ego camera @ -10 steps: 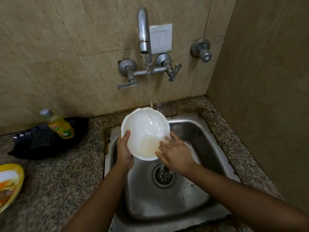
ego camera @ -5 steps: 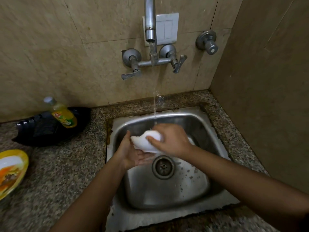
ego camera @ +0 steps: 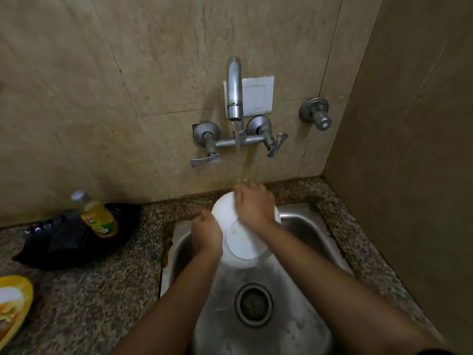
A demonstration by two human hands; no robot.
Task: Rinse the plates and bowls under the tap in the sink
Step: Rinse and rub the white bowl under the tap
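Rinsing the outside of the white bowl [ego camera: 240, 242] is the step in hand, by my reading. The bowl sits directly below the tap [ego camera: 234, 90], tipped so its base faces the person and its mouth faces the wall. It is held clear of the sink [ego camera: 302, 226] floor.

The left hand [ego camera: 207, 233] grips the rim on the side left of the tap, fingers curled round the edge. The right hand [ego camera: 253, 203] lies palm-down on the outer wall. Its fingers reach the far rim, where the water stream [ego camera: 239, 160] lands on them. Motion blur hides whether those fingertips hook over the rim or lie flat.

To do this well, I would turn the bowl with the gripping hand so each part of the wall passes under the stream. The palm should follow the wet patch rather than block the water. A faint pale mark shows on the base, so that circle probably needs a rub too. Keeping the mouth angled downward should let the run-off fall toward the drain [ego camera: 253, 304], below the tap and nearer the person. A wet rim is slippery, so the grip ought to stay firm.

Left of the tap and lower, on the counter [ego camera: 102, 290], a yellow bottle [ego camera: 98, 216] rests against a black bag [ego camera: 69, 242]. Further left still, a yellow plate [ego camera: 12, 303] with food remains waits, probably next.
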